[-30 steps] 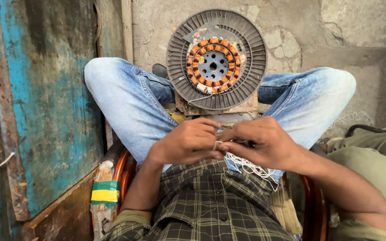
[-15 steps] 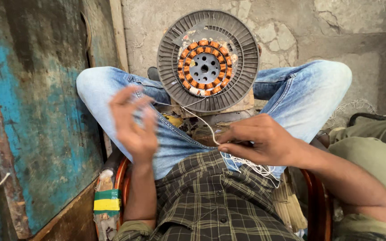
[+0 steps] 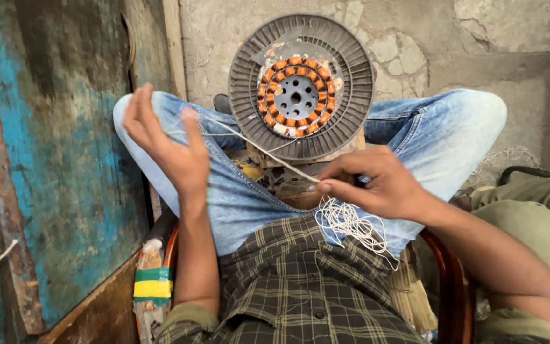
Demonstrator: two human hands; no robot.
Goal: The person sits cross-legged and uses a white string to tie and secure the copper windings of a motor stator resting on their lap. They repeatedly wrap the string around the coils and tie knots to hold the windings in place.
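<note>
Left hand raised over left knee, fingers spread, grip loose, white string looped across fingers. Right hand low at lap, thumb and fingertips pinched on same string; tangled slack hung beneath. String ran taut between hands, passing before round grey stator with copper coils, propped between jeans-clad knees.

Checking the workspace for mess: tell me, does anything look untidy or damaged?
The white string lies in a loose tangle on the lap under the right hand. The blue door has badly flaking paint.
</note>
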